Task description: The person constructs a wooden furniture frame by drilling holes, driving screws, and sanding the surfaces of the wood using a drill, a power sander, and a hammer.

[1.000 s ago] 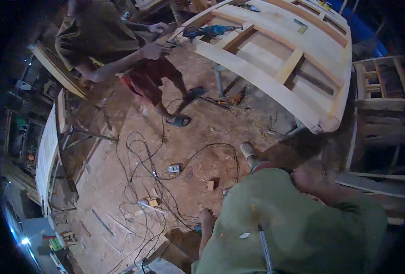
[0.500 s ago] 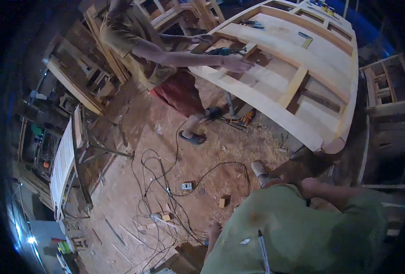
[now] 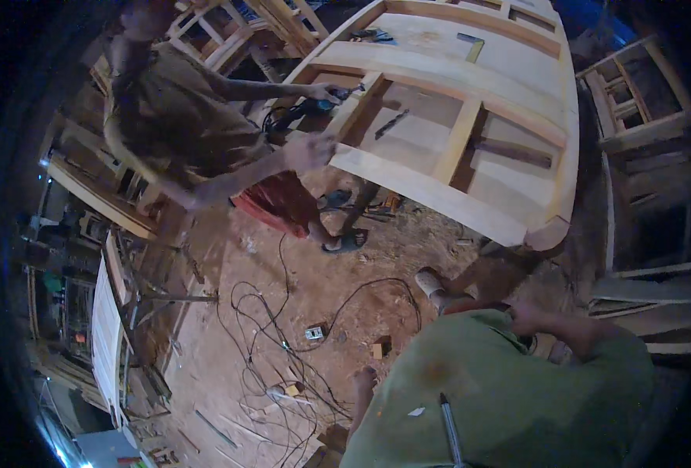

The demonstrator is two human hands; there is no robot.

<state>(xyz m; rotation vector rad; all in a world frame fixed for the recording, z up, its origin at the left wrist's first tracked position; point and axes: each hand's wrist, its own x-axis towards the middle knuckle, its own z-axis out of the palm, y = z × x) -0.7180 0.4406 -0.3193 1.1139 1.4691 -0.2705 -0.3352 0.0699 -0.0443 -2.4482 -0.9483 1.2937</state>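
My left hand (image 3: 365,381) hangs beside the green shirt (image 3: 485,390), partly hidden by it and touching nothing I can make out. My right hand (image 3: 525,318) is at the front of my waist by the shirt's hem, its fingers mostly out of sight. A pen (image 3: 450,429) is clipped on the shirt. In front of me stands a large curved wooden frame (image 3: 458,140) with panels and cross-bars. Across it, another person grips a dark and teal power tool (image 3: 323,104) in one hand; that person's other hand (image 3: 312,151) is over the near rail.
A square (image 3: 471,47) and a dark slim tool (image 3: 392,123) lie on the wooden frame. Black cables (image 3: 267,335) tangle across the dusty floor around a socket box (image 3: 314,333) and a wood block (image 3: 381,346). A white slatted panel (image 3: 107,335) leans at left.
The view has shifted, moving the frame leftward in the picture. The other person has drawn the power tool and both arms back toward their body. My hands stay about where they were.
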